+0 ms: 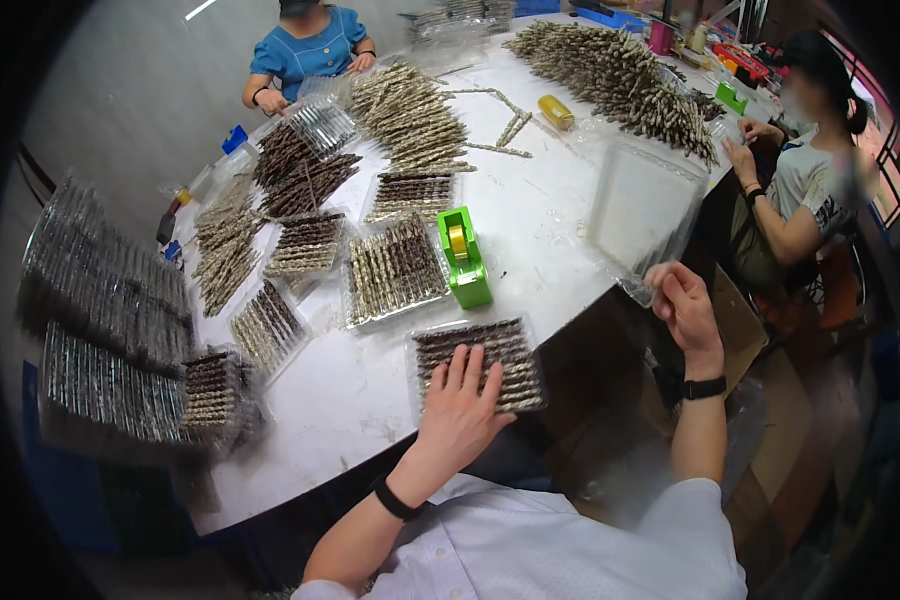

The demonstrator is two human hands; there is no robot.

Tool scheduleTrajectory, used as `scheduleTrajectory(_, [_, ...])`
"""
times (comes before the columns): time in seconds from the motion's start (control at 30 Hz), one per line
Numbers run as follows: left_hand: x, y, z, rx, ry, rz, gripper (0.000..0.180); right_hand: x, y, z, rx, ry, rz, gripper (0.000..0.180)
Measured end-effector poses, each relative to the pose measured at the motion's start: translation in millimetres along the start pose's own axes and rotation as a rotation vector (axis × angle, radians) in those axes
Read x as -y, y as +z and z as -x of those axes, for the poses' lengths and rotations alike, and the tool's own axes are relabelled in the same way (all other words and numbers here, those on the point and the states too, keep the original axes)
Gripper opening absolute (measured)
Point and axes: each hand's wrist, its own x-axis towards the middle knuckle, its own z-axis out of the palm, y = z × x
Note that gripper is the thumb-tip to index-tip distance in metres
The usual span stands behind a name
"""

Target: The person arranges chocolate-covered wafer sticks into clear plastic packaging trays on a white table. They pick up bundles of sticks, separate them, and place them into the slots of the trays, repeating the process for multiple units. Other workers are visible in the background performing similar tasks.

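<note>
My left hand [458, 412] lies flat with its fingers apart on a tray of twisted sticks, the upper ones dark brown [480, 332] and the lower ones pale [520, 387]. This tray is at the table's near edge. Off to the right, my right hand [686, 312] has its fingers closed at the near corner of a clear plastic lid or empty tray [638, 205], which lies at the table's right edge. Beyond the stick tray stands a green tape dispenser [467, 265] with a yellow roll. Beside it is another filled tray [395, 272].
Stacked clear trays [110, 310] rise at the left. Loose pale sticks [410, 120], dark sticks [305, 170] and a large stick heap [610, 80] lie farther back. A tape roll [556, 112] is beyond the dispenser. One person [305, 50] works across the table, another [805, 190] at right.
</note>
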Motion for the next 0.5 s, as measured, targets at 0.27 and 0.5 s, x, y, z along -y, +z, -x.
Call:
scheduleTrajectory(0.27, [-51, 30, -79, -0.124, -0.040, -0.023, 0.070, 15, -21, 48, -0.089, -0.054, 0.118, 0.015])
scheduleTrajectory(0.5, [-71, 57, -157, -0.212, -0.019, 0.012, 0.066, 41, -39, 111, -0.220, -0.038, 0.479, 0.013])
